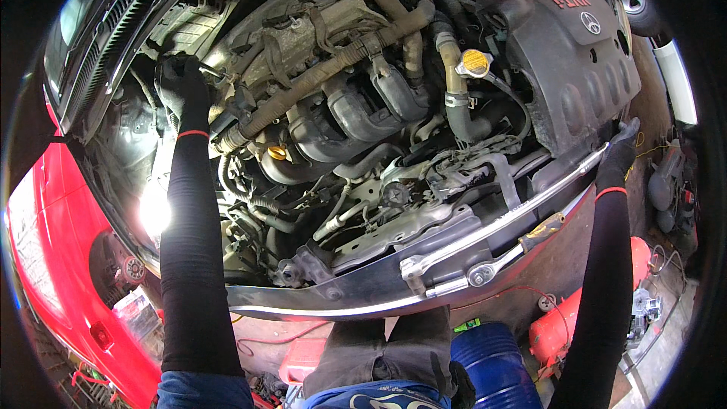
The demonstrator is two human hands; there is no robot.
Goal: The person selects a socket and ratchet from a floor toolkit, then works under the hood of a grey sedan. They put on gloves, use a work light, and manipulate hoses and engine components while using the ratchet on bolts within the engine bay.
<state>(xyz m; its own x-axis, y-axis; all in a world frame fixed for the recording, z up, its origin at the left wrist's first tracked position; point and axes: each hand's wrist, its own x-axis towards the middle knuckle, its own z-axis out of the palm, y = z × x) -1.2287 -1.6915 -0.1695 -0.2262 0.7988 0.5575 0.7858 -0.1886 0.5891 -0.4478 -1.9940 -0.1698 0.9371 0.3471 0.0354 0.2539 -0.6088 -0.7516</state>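
Note:
My left hand [182, 91], in a black glove, is closed at the left end of the engine [333, 98]. A short dark rod-like piece juts out beside its fingers; what they hold is hidden. At the front right corner of the bay, my right hand [619, 153], also gloved, is closed at the end of a long chrome breaker bar [515, 216]. The bar lies slantwise along the front edge, its head toward the middle. Just in front of that bar rests a ratchet [485, 271] with a dark handle and a socket attached.
A black plastic cover [579, 68] and a yellow cap [474, 63] sit on the right of the bay. A bright lamp [155, 212] shines beside my left forearm. A red car [60, 257] stands left; a blue drum [492, 367] and red tank [556, 337] are on the floor.

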